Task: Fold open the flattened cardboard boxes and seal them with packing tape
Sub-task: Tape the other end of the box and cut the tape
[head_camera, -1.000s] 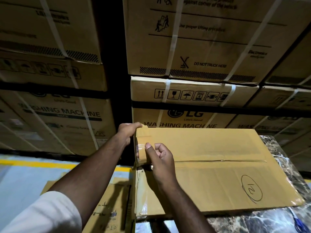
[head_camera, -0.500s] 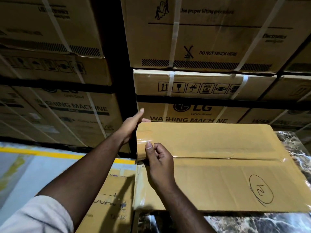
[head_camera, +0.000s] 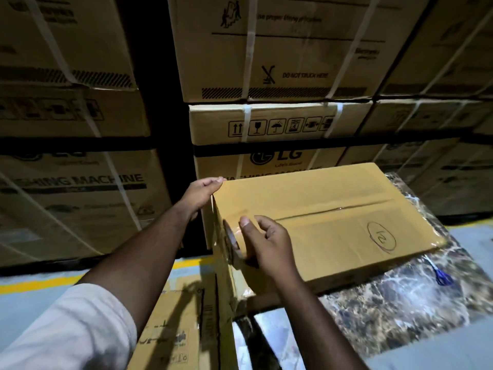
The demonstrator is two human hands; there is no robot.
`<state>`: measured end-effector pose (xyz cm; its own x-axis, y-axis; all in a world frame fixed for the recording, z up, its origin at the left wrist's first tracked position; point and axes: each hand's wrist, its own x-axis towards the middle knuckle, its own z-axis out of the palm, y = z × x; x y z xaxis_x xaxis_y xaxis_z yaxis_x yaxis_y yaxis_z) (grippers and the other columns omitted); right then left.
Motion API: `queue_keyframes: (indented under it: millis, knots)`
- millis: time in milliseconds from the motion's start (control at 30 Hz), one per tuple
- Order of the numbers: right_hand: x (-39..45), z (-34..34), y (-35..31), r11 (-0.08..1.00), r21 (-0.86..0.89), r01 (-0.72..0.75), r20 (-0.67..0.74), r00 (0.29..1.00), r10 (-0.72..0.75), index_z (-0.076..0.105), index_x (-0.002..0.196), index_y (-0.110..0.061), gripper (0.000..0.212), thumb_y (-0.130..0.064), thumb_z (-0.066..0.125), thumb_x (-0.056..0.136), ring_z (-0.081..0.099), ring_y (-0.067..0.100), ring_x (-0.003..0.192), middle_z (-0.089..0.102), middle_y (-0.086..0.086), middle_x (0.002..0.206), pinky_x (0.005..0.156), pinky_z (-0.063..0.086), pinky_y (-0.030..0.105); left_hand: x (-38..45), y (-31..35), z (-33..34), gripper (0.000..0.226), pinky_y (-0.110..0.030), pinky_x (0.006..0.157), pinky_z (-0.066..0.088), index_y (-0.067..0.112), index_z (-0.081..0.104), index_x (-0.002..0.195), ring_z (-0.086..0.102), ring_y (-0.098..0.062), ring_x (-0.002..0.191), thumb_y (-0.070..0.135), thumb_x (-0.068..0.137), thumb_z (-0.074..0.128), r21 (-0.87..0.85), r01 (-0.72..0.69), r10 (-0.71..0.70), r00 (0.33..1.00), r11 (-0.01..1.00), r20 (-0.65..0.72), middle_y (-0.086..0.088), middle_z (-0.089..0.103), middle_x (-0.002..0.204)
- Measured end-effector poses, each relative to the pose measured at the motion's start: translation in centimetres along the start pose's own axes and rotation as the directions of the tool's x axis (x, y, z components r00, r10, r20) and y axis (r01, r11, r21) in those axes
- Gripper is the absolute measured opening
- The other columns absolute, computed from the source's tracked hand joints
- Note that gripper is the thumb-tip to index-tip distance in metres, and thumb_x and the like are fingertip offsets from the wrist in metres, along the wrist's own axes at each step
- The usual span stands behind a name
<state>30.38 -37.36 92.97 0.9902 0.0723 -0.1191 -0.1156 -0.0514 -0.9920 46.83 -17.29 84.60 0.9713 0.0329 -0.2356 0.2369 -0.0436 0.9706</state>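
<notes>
Cardboard box lies on the marble-patterned table, flaps closed. Left hand, arm extended, cups the box's far-left corner, fingers curled loosely over the edge. Right hand grips a tape roll pressed against the box's left end, thumb on top.

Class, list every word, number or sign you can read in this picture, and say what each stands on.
"DO NOT TRUCK HERE": upper stacked carton.
"LG": carton behind the box.
"MACHINE", start cut off: left carton.
Circled handwritten "12": box being taped.
Handling pictograms, no words: strapped middle carton.
Lifting instruction, slogan, flattened-cardboard print: too blurred.
</notes>
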Motion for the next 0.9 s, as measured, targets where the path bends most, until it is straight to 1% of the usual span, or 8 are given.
queue_keyframes:
  millis: [133, 267, 433, 533, 600, 667, 767, 900]
  knots:
    - [-5.6, -1.1, -0.5, 0.985, -0.1, -0.143, -0.048, 0.989, 0.139, 0.076, 0.106, -0.023, 0.02, -0.04, 0.073, 0.096, 0.075, 0.01, 0.092, 0.078, -0.015, 0.096, 0.077, 0.063, 0.032, 0.2, -0.2, -0.1, 0.021, -0.03, 0.111, 0.044, 0.021, 0.078, 0.114, 0.064, -0.011, 0.121, 0.031, 0.099, 0.07, 0.014, -0.001, 0.001, 1.0, 1.0, 0.006, 0.009, 0.074, 0.119]
    - [-11.0, -1.4, -0.5, 0.968, -0.127, -0.217, -0.015, 0.976, 0.217, 0.076, 0.086, -0.013, 0.026, -0.035, 0.07, 0.099, 0.072, 0.005, 0.062, 0.075, -0.002, 0.07, 0.057, 0.05, 0.018, 0.2, -0.1, -0.1, 0.022, -0.029, 0.11, 0.044, 0.021, 0.078, 0.116, 0.063, -0.011, 0.122, 0.032, 0.099, 0.069, 0.032, -0.017, 0.017, 1.0, 0.999, 0.006, 0.006, 0.074, 0.124]
    - [-13.5, -0.8, 4.2, 0.903, -0.148, -0.404, -0.08, 0.915, 0.396, 0.072, 0.09, -0.012, 0.042, -0.053, 0.071, 0.094, 0.076, 0.029, 0.072, 0.077, 0.01, 0.073, 0.075, 0.059, 0.043, 0.1, 0.1, 0.0, 0.02, -0.033, 0.109, 0.047, 0.023, 0.079, 0.114, 0.064, -0.015, 0.121, 0.031, 0.102, 0.065, 0.089, -0.017, 0.018, 1.0, 0.996, -0.012, 0.005, 0.075, 0.12]
    - [-12.9, -0.3, 6.7, 0.886, -0.021, -0.464, -0.103, 0.882, 0.459, 0.07, 0.092, -0.002, 0.045, -0.047, 0.073, 0.095, 0.073, 0.033, 0.068, 0.075, 0.017, 0.075, 0.067, 0.054, 0.039, -1.3, 1.1, 1.3, 0.031, -0.032, 0.097, 0.048, 0.019, 0.072, 0.127, 0.063, -0.018, 0.119, 0.034, 0.108, 0.051, 0.271, -0.055, 0.075, 0.995, 0.961, -0.063, -0.001, 0.071, 0.126]
    - [-12.4, 0.1, 7.1, 0.886, 0.011, -0.464, -0.085, 0.882, 0.463, 0.071, 0.089, -0.003, 0.043, -0.045, 0.073, 0.095, 0.069, 0.028, 0.065, 0.074, 0.021, 0.074, 0.068, 0.052, 0.035, -2.7, 1.5, 2.3, 0.041, -0.04, 0.113, 0.04, 0.016, 0.058, 0.144, 0.052, -0.024, 0.137, 0.034, 0.112, 0.04, 0.539, -0.099, 0.196, 0.973, 0.837, -0.126, -0.007, 0.058, 0.148]
    - [-12.1, 0.1, 7.2, 0.901, 0.02, -0.433, -0.082, 0.898, 0.433, 0.069, 0.08, -0.007, 0.039, -0.043, 0.073, 0.096, 0.067, 0.024, 0.061, 0.072, 0.016, 0.068, 0.064, 0.05, 0.029, -4.4, 1.1, 3.3, 0.052, -0.042, 0.127, 0.021, 0.012, 0.031, 0.161, 0.024, -0.025, 0.156, 0.032, 0.113, 0.033, 0.671, -0.136, 0.257, 0.963, 0.729, -0.084, -0.008, 0.025, 0.169]
    - [-11.7, 0.0, 7.6, 0.892, 0.06, -0.448, -0.081, 0.888, 0.452, 0.063, 0.075, -0.011, 0.034, -0.036, 0.074, 0.096, 0.063, 0.02, 0.055, 0.065, 0.006, 0.06, 0.054, 0.045, 0.023, -8.4, 0.1, 4.5, 0.067, -0.03, 0.122, 0.012, 0.014, -0.007, 0.165, 0.005, -0.018, 0.157, 0.038, 0.113, 0.029, 0.585, -0.159, 0.18, 0.983, 0.795, 0.024, 0.0, -0.022, 0.171]
    - [-11.3, -0.2, 8.5, 0.891, 0.041, -0.452, -0.066, 0.889, 0.454, 0.063, 0.082, -0.003, 0.058, -0.057, 0.083, 0.079, 0.066, 0.026, 0.065, 0.066, 0.013, 0.072, 0.068, 0.046, 0.036, -16.0, -2.5, 6.5, 0.075, -0.022, 0.117, 0.001, 0.025, -0.025, 0.16, -0.014, -0.006, 0.151, 0.042, 0.111, 0.03, 0.376, -0.162, 0.154, 0.987, 0.912, 0.051, 0.006, -0.03, 0.167]
